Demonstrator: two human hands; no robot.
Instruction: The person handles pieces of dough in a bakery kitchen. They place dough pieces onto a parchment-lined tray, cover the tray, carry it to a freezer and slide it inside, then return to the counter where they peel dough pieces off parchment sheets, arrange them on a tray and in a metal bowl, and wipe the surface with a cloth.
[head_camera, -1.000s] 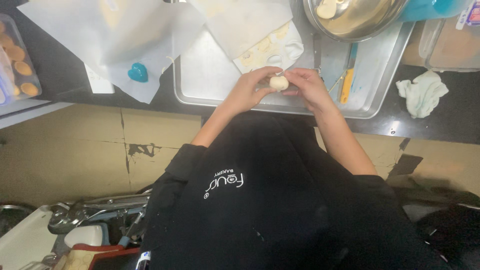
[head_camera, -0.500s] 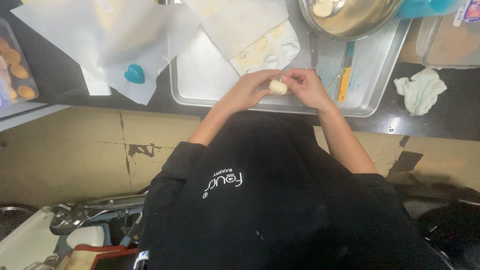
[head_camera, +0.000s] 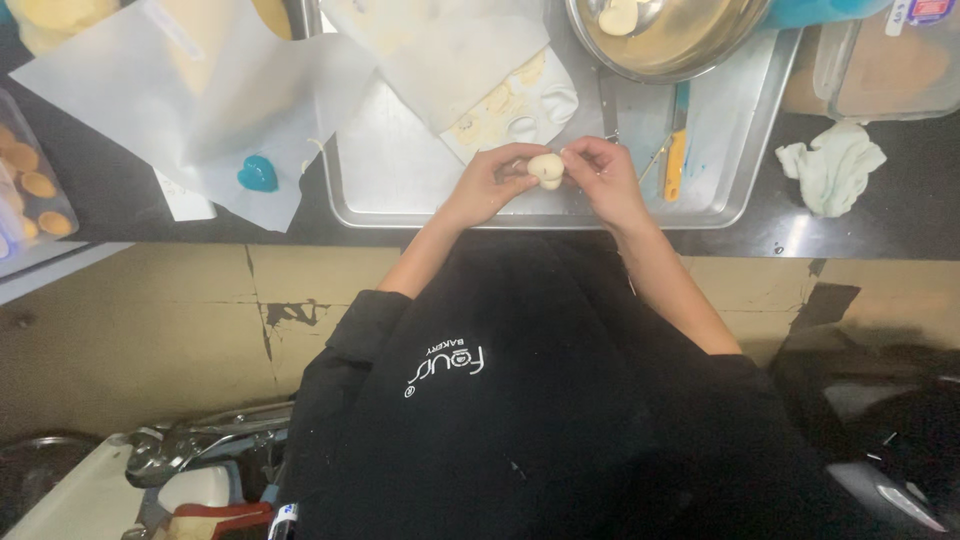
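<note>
A small pale piece of dough (head_camera: 547, 169) is pinched between both of my hands over the near edge of a metal baking tray (head_camera: 400, 180). My left hand (head_camera: 495, 182) grips its left side and my right hand (head_camera: 603, 176) grips its right side. Just beyond them on the tray lies a white mould sheet (head_camera: 520, 110) with several shaped hollows. A knife with a yellow handle (head_camera: 676, 150) lies on the tray to the right of my right hand.
A metal bowl (head_camera: 665, 35) holding pale dough stands at the tray's far right. White parchment sheets (head_camera: 200, 90) and a blue heart shape (head_camera: 257, 174) lie left. A crumpled green cloth (head_camera: 833, 165) lies right, a tray of round pastries (head_camera: 30, 185) far left.
Both hands stayed together on the dough piece, with the fingers shifting slightly around it. The view has shifted a little over the tray.
</note>
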